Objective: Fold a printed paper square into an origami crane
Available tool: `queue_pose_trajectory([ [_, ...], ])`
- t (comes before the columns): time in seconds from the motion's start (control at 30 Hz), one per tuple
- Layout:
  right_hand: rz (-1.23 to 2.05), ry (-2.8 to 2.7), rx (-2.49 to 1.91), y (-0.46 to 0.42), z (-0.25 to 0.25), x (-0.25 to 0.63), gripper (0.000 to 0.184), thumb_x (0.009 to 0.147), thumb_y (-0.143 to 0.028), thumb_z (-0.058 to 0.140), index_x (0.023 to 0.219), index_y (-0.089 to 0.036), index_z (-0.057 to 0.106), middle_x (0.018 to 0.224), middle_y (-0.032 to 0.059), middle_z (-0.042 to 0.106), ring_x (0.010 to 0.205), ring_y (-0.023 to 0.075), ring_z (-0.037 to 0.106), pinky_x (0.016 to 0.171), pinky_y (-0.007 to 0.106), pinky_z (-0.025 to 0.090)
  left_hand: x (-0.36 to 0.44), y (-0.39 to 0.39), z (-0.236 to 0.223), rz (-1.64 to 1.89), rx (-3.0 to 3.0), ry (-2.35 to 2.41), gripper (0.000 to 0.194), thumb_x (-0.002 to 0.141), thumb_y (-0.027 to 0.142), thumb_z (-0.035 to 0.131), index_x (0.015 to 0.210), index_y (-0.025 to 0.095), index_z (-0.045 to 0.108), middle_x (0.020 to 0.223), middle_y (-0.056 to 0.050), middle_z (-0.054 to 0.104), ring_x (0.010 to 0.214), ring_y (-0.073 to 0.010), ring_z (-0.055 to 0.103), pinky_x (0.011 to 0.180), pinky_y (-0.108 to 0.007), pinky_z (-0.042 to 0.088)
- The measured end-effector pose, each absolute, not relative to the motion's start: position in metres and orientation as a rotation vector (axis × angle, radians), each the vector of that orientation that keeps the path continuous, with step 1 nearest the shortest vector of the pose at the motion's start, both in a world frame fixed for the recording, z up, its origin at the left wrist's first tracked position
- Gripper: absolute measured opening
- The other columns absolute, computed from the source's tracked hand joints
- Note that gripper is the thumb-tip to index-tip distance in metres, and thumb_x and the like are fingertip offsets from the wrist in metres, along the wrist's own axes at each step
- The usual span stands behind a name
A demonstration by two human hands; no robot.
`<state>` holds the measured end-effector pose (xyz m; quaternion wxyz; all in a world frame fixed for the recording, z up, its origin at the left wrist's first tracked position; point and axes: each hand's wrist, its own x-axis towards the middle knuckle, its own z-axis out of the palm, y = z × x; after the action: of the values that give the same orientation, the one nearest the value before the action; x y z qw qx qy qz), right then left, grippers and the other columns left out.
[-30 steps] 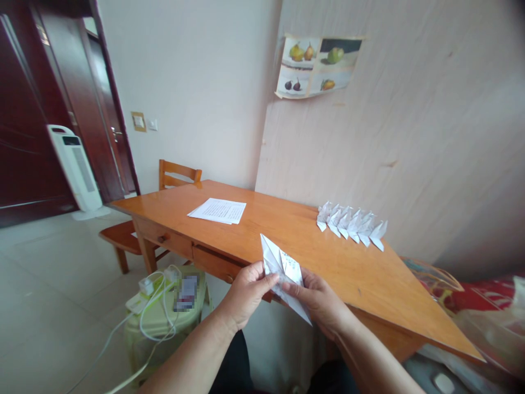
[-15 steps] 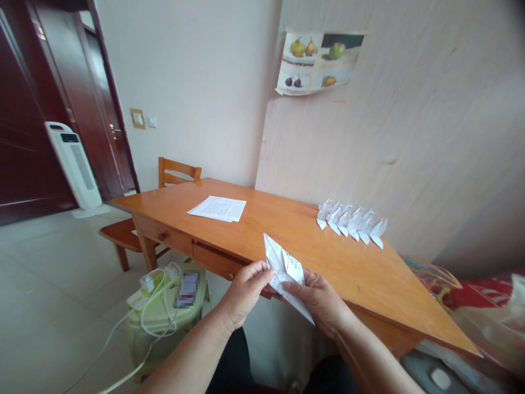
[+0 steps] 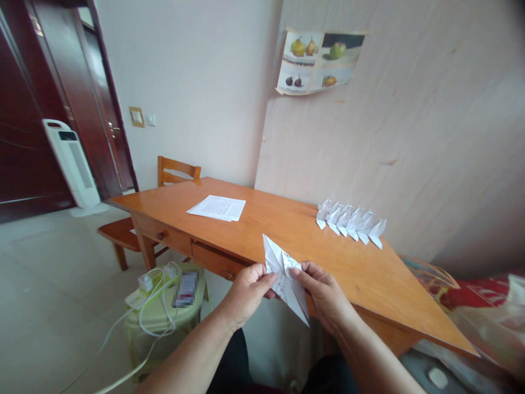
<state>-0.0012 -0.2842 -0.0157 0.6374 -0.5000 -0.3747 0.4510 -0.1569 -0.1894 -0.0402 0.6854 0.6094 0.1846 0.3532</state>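
Observation:
A folded sheet of printed paper (image 3: 289,290), long and pointed at its upper and lower ends, is held up just in front of the table's near edge. My left hand (image 3: 253,290) pinches its left side, thumb on the face toward me and fingers behind. On the opposite side my right hand (image 3: 322,287) grips the right edge, its thumb pressed on the upper right flap. The fingertips behind the paper are partly hidden. Farther back on the table, several folded paper pieces (image 3: 350,221) stand in a row.
The wooden table (image 3: 262,219) bears a stack of printed sheets (image 3: 217,208) on its left. A stool (image 3: 164,323) holds cables and a blurred phone-like item (image 3: 186,290). Behind are a wooden chair (image 3: 178,169) and a white tower appliance (image 3: 74,164). Bags (image 3: 488,312) lie at right.
My right thumb has moved up from the paper's lower middle to its upper right flap. More of the lower part now shows, and the lower tip has shifted slightly left.

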Motion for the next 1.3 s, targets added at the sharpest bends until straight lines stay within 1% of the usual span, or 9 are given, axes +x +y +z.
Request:
queue_pose_trajectory([
  [0.1,0.977,-0.833,-1.17,-0.282,-0.017,-0.001,0.039,0.074,-0.051,0.082,0.07,-0.02,0.058,0.059,-0.0022,0.058,0.052,0.0114,0.046,0.051,0.025,0.036,-0.156,-0.191,-0.041,0.784,1.358,0.407,0.035,0.084,0.048,0.072,0.09,0.014,0.069,0.085,-0.008,0.072,0.072,-0.0177,0.063,0.068,-0.029,0.05],
  [0.27,0.939,-0.83,-1.177,-0.281,-0.022,0.002,0.039,0.073,-0.051,0.082,0.069,-0.02,0.058,0.059,-0.0029,0.056,0.051,0.0101,0.042,0.051,0.025,0.034,-0.155,-0.192,-0.042,0.771,1.345,0.407,0.036,0.084,0.049,0.072,0.09,0.013,0.07,0.084,-0.008,0.072,0.075,-0.0187,0.064,0.071,-0.03,0.051],
  [0.43,0.979,-0.895,-1.181,-0.284,-0.021,0.001,0.037,0.076,-0.05,0.08,0.08,-0.018,0.063,0.07,0.0002,0.064,0.061,0.0132,0.053,0.059,0.026,0.041,-0.155,-0.193,-0.042,0.781,1.343,0.417,0.034,0.086,0.045,0.071,0.093,0.012,0.07,0.085,-0.009,0.072,0.073,-0.0175,0.063,0.07,-0.03,0.051],
  [0.6,1.101,-1.11,-1.13,-0.288,-0.018,-0.004,0.04,0.08,-0.045,0.079,0.108,-0.019,0.068,0.1,0.0057,0.072,0.09,0.0209,0.063,0.084,0.033,0.047,-0.158,-0.193,-0.039,0.822,1.319,0.433,0.031,0.084,0.043,0.073,0.088,0.013,0.068,0.08,-0.006,0.07,0.071,-0.0169,0.062,0.067,-0.029,0.049],
  [0.77,1.102,-1.151,-1.138,-0.288,-0.023,-0.006,0.033,0.082,-0.044,0.076,0.106,-0.021,0.073,0.099,0.005,0.074,0.094,0.0217,0.065,0.089,0.034,0.046,-0.158,-0.193,-0.039,0.83,1.328,0.449,0.03,0.084,0.044,0.072,0.085,0.014,0.067,0.08,-0.006,0.069,0.072,-0.0175,0.063,0.068,-0.03,0.049],
  [1.03,1.039,-1.107,-1.153,-0.284,-0.028,-0.006,0.033,0.079,-0.046,0.077,0.098,-0.02,0.073,0.095,0.0052,0.073,0.086,0.0222,0.063,0.085,0.036,0.046,-0.158,-0.193,-0.043,0.799,1.307,0.433,0.031,0.085,0.044,0.071,0.088,0.014,0.067,0.084,-0.006,0.069,0.078,-0.0187,0.063,0.075,-0.032,0.051],
  [1.13,0.846,-1.139,-1.243,-0.282,-0.034,-0.004,0.027,0.084,-0.044,0.073,0.1,-0.022,0.071,0.094,0.0046,0.072,0.085,0.023,0.062,0.082,0.036,0.045,-0.158,-0.194,-0.044,0.899,1.263,0.519,0.032,0.083,0.042,0.075,0.097,0.015,0.066,0.094,-0.006,0.069,0.088,-0.0184,0.063,0.082,-0.03,0.049],
  [1.23,0.382,-1.306,-1.504,-0.283,-0.04,0.002,0.013,0.09,-0.037,0.065,0.09,-0.024,0.068,0.083,0.0042,0.067,0.079,0.0225,0.058,0.074,0.035,0.042,-0.159,-0.197,-0.043,0.958,1.215,0.591,0.038,0.081,0.046,0.077,0.101,0.016,0.064,0.099,-0.007,0.068,0.092,-0.0185,0.062,0.081,-0.028,0.048],
  [1.3,0.043,-1.458,-1.65,-0.286,-0.041,0.004,0.01,0.091,-0.028,0.06,0.086,-0.023,0.066,0.081,0.0053,0.064,0.079,0.0232,0.056,0.074,0.035,0.04,-0.159,-0.198,-0.043,0.9,1.212,0.539,0.04,0.085,0.05,0.071,0.104,0.015,0.064,0.099,-0.008,0.068,0.089,-0.0186,0.063,0.079,-0.029,0.048],
])
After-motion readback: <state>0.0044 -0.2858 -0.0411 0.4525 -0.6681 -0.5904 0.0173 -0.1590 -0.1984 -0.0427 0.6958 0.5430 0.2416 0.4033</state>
